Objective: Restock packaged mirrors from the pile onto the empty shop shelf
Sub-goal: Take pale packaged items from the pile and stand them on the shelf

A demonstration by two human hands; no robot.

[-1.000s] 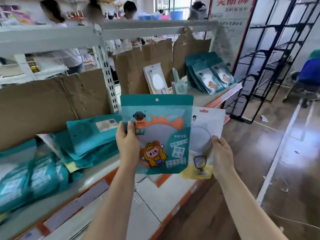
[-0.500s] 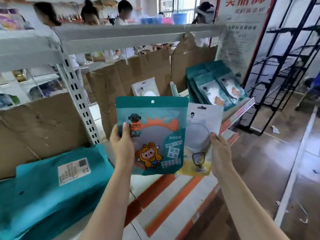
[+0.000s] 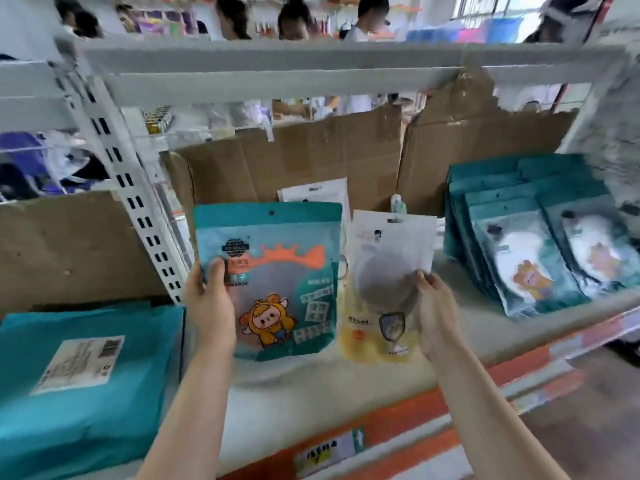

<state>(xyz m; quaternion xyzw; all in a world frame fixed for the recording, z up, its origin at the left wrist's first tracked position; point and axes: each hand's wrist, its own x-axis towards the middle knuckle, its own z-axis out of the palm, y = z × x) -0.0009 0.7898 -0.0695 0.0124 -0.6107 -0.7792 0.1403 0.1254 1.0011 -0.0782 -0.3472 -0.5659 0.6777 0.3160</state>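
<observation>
Hands clamped: left hand (image 3: pixel 209 306) on teal mirror packet (image 3: pixel 277 271), right hand (image 3: pixel 434 317) on white packet (image 3: pixel 384 268); neither shelved yet; row (image 3: pixel 519 258) stocked at shelf (image 3: pixel 485 323) right end, pile (image 3: pixel 86 368) unshelved

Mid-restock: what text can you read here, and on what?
"...RROR", probably MIRROR: teal mirror packet, held by the left hand; its logo and Chinese print are blurred.
White mirror packet, held by the right hand: Chinese line too blurred.
White label on the teal pile: barcode and print unreadable.
Shelf-edge tag: blurred.
</observation>
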